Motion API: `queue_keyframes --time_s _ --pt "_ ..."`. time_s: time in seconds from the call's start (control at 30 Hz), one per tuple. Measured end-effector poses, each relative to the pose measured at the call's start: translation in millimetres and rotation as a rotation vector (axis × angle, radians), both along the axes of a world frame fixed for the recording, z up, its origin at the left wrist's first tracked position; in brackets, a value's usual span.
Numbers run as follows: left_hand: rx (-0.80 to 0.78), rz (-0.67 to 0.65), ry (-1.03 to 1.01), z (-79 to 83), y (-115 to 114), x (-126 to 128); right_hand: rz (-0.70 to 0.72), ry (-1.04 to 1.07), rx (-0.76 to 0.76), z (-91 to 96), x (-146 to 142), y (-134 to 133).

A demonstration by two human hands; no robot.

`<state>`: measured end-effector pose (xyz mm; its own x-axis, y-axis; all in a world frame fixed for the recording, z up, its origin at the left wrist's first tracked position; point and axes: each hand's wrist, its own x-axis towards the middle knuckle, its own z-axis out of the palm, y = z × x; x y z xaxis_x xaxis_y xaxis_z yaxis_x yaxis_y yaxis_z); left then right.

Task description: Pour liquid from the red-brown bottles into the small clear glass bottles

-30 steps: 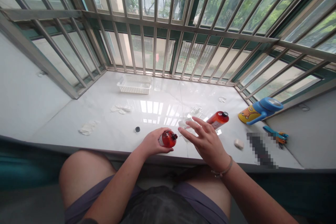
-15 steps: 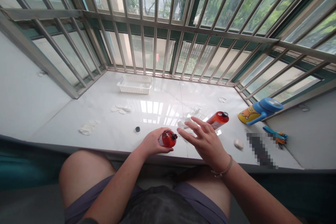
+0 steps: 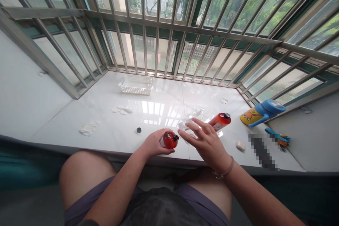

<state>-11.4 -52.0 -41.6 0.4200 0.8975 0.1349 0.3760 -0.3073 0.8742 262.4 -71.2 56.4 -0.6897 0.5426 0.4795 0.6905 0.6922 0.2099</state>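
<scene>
My left hand point(image 3: 153, 144) is shut around an amber bottle point(image 3: 169, 140) with a dark neck, held on its side just above the sill's front edge. My right hand point(image 3: 208, 143) is open, its fingers spread over a clear plastic item point(image 3: 186, 128), and I cannot tell if they touch it. A second amber bottle point(image 3: 219, 121) with a black cap and white label lies beyond those fingers. A small black cap point(image 3: 138, 130) sits left of my left hand.
The white marble sill point(image 3: 164, 113) holds a white plastic basket point(image 3: 136, 84), crumpled white scraps point(image 3: 88, 128), a clear item point(image 3: 197, 113), a white bar point(image 3: 241, 145), a blue-and-yellow toy point(image 3: 259, 113) and a pixelated object point(image 3: 262, 152). Metal window bars point(image 3: 159, 42) line the far side.
My right hand has shifted slightly left over the clear plastic item. My left hand and its bottle stay nearly still.
</scene>
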Motion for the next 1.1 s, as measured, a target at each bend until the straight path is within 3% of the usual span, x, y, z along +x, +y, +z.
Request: queue_keyframes --time_s 1.1 --pt "0.014 -0.003 -0.032 -5.6 0 -2 0.044 -0.049 0.081 10.8 -8 5"
